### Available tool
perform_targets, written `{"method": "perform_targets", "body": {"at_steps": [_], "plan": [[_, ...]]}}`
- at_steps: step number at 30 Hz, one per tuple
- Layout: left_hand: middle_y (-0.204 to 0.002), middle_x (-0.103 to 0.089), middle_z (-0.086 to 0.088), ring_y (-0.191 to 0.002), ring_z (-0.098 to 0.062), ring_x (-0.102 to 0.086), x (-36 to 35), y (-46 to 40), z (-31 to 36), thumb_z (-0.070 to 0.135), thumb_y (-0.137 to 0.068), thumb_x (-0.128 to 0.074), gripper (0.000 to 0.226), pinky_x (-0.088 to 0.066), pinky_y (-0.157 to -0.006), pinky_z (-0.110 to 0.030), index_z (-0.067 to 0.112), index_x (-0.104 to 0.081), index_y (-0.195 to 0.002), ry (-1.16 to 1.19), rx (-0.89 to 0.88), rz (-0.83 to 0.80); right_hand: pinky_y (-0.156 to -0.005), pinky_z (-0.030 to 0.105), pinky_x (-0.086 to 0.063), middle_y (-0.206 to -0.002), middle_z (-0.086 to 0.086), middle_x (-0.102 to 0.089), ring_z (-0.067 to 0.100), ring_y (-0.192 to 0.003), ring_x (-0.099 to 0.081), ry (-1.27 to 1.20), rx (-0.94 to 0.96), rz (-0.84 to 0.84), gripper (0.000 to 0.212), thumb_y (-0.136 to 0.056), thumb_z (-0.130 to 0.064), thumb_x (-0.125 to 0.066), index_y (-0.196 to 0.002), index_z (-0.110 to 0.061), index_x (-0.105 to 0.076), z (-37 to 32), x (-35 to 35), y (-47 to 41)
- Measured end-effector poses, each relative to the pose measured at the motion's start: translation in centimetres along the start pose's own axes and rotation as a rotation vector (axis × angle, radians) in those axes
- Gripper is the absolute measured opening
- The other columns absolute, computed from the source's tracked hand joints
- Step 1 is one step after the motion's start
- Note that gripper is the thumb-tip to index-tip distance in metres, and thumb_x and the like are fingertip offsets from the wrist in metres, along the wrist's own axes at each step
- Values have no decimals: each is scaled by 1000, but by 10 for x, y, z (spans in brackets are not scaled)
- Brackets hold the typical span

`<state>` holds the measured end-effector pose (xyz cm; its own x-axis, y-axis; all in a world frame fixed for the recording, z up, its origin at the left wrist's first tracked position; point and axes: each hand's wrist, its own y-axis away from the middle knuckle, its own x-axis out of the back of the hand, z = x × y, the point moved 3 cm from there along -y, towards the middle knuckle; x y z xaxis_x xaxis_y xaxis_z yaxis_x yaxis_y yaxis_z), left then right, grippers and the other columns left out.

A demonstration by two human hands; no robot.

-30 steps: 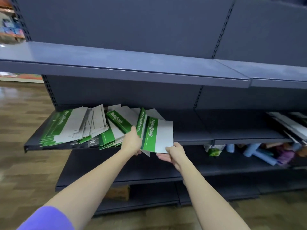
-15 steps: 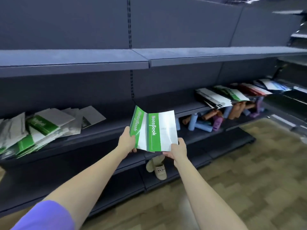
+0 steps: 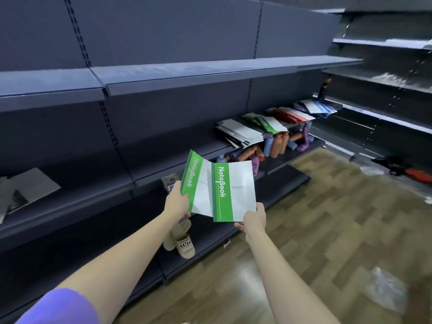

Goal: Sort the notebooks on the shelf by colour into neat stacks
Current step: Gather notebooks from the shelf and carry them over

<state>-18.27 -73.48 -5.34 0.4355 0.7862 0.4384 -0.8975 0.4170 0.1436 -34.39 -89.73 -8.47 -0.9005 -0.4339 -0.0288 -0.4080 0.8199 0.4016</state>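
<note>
Two green-and-white notebooks are held up in front of the dark shelf. My left hand (image 3: 177,203) grips the left green notebook (image 3: 196,183) by its lower left edge. My right hand (image 3: 253,218) pinches the right green notebook (image 3: 233,191) at its lower right corner. Farther right on the middle shelf (image 3: 149,176) lie stacks by colour: a black-and-white stack (image 3: 238,134), a green stack (image 3: 265,122), a red stack (image 3: 292,115) and a blue stack (image 3: 315,107). Grey notebooks (image 3: 25,192) lie at the far left.
Coloured bottles (image 3: 275,146) lie on the lower shelf under the stacks. A beige slipper (image 3: 183,242) rests on the bottom shelf. Wooden floor spreads to the right, with a plastic bag (image 3: 385,291) and red-black items (image 3: 406,170) on it. Another shelf unit (image 3: 385,85) stands far right.
The view has swung right, away from the mixed green pile. Both hands carried the two green notebooks off the shelf; the sorted stacks on the right have come closer.
</note>
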Motion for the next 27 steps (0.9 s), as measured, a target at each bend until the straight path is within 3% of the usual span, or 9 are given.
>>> {"method": "perform_targets", "body": {"at_steps": [3, 12, 18, 23, 27], "plan": [[-104, -63, -9, -61, -24, -57, -27, -30, 16, 11, -103, -37, 21, -40, -36, -23, 22, -45, -119, -22, -17, -28, -46, 25, -52, -110, 7, -63, 27, -82, -64, -24, -13, 37, 41, -86, 6, -25, -106, -17, -53, -11, 3, -31], [-101, -61, -9, -54, -24, -53, -116, -171, 74, 10, -104, -38, 14, -41, -37, -27, 20, -41, -113, 47, -44, -69, -46, 25, -51, -110, 11, -66, 26, -74, -67, 25, 33, 71, 41, -90, 3, -28, -118, -15, -52, -91, -2, -174], [-95, -61, -13, -58, -26, -52, -169, -255, 132, 6, -98, -35, 15, -42, -40, -27, 16, -45, -103, 121, -71, -152, -53, 31, -56, -107, 8, -65, 32, -82, -72, 71, 45, 64, 34, -93, 1, -29, -118, -14, -48, -149, -2, -263], [-99, -62, -11, -66, -28, -56, -207, -304, 173, 10, -94, -36, 23, -41, -38, -25, 19, -54, -105, 144, -58, -155, -46, 28, -47, -96, 12, -67, 21, -53, -67, 473, 198, 120, 24, -93, -15, -36, -114, -18, -47, -178, 9, -323], [-93, -62, -11, -67, -23, -56, -234, -340, 194, 8, -93, -37, 16, -40, -45, -27, 13, -52, -98, 30, -72, -111, -44, 25, -40, -89, 14, -67, 21, -48, -58, 462, 204, 155, 21, -93, -14, -36, -110, -15, -48, -195, 18, -379]]}}
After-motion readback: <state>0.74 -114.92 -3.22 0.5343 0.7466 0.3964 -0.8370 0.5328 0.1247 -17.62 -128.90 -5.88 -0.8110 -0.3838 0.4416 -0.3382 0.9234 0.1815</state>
